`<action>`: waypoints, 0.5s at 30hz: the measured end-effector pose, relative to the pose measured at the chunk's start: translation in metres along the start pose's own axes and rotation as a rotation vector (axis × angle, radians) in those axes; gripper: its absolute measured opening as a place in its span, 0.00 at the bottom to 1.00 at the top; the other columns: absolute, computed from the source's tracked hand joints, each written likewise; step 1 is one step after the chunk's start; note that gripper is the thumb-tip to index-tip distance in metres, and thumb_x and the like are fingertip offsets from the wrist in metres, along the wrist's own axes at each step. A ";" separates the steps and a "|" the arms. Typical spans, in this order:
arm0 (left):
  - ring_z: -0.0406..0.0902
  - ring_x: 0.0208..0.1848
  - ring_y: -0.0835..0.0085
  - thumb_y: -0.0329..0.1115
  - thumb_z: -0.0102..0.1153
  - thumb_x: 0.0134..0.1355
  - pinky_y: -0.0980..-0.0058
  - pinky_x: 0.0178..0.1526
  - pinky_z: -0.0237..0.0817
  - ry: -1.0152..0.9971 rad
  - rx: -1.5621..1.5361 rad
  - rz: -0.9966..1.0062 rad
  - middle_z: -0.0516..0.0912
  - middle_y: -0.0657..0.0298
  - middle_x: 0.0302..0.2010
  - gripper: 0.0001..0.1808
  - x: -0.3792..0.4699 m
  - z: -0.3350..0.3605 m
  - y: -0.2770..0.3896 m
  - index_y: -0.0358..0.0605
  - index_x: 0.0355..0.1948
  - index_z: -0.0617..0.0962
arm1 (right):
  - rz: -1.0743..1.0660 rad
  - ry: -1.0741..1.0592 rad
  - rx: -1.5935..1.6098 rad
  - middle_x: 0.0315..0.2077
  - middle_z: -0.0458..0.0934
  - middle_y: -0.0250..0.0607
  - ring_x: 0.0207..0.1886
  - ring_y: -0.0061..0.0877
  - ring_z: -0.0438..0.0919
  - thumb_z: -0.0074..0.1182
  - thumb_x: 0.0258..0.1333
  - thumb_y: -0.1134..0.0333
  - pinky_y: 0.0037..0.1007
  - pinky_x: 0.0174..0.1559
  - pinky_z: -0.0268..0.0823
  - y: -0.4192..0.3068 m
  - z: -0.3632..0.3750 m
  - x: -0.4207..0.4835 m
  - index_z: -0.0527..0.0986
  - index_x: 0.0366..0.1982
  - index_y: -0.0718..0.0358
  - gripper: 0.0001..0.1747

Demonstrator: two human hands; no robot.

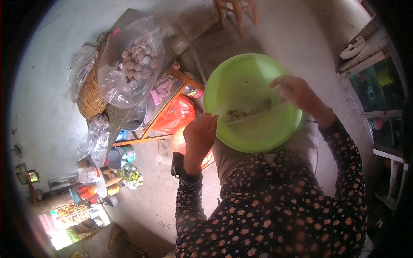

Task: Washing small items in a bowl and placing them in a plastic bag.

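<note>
A round lime-green plastic basin (255,138) rests on my lap, over grey trousers. At its left rim my left hand (201,135), with a dark band on the wrist, is closed in a pinch. My right hand (295,95) is over the right side of the basin, thumb and fingers together. Between the two hands stretches a thin see-through film (246,117), which looks like a plastic bag. Small dark clumps (237,114) show around it; whether they lie inside the film or on the basin floor I cannot tell.
A table at left holds a clear bag of round brown items (140,59) and a wicker basket (92,93). Under it sits a red plastic bag (177,114). An orange basket (179,140) stands behind my left hand. A wooden stool (237,14) is ahead; a glass-fronted cabinet (377,87) is at right.
</note>
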State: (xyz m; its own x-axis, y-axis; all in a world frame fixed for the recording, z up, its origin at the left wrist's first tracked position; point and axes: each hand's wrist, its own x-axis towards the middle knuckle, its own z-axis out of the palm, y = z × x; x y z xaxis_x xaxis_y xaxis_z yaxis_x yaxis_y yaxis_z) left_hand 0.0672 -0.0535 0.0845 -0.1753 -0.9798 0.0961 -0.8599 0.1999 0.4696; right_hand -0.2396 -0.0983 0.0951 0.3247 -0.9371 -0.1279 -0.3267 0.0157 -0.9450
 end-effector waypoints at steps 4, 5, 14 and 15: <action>0.72 0.22 0.54 0.41 0.49 0.62 0.60 0.23 0.60 0.007 0.016 0.015 0.73 0.53 0.18 0.16 -0.004 0.010 -0.007 0.43 0.21 0.71 | -0.025 -0.021 0.035 0.20 0.63 0.23 0.22 0.12 0.60 0.44 0.54 0.75 0.19 0.28 0.64 0.007 0.006 -0.002 0.75 0.42 0.66 0.14; 0.72 0.22 0.54 0.41 0.49 0.62 0.59 0.23 0.60 0.005 0.016 0.006 0.73 0.53 0.18 0.16 -0.004 0.011 -0.008 0.43 0.21 0.71 | -0.024 -0.020 0.035 0.20 0.63 0.23 0.22 0.12 0.60 0.44 0.54 0.75 0.19 0.28 0.64 0.010 0.006 -0.002 0.75 0.42 0.66 0.14; 0.73 0.20 0.54 0.42 0.50 0.61 0.61 0.23 0.61 -0.032 -0.055 -0.090 0.74 0.52 0.18 0.17 -0.006 0.021 -0.017 0.42 0.21 0.71 | 0.017 0.042 0.038 0.25 0.73 0.33 0.27 0.17 0.72 0.43 0.54 0.76 0.20 0.32 0.68 0.015 0.004 -0.002 0.74 0.42 0.68 0.14; 0.73 0.20 0.56 0.42 0.50 0.61 0.63 0.23 0.62 -0.066 -0.130 -0.146 0.75 0.52 0.18 0.17 -0.006 0.023 -0.019 0.42 0.21 0.71 | 0.036 0.029 0.057 0.25 0.73 0.33 0.28 0.17 0.72 0.43 0.54 0.76 0.20 0.33 0.68 0.017 0.004 -0.002 0.74 0.42 0.68 0.14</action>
State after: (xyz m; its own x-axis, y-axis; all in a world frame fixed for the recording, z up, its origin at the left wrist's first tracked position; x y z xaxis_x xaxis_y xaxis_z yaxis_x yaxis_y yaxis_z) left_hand 0.0736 -0.0510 0.0544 -0.0881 -0.9954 -0.0370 -0.8103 0.0500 0.5838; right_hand -0.2421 -0.0944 0.0780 0.2880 -0.9451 -0.1542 -0.2860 0.0688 -0.9558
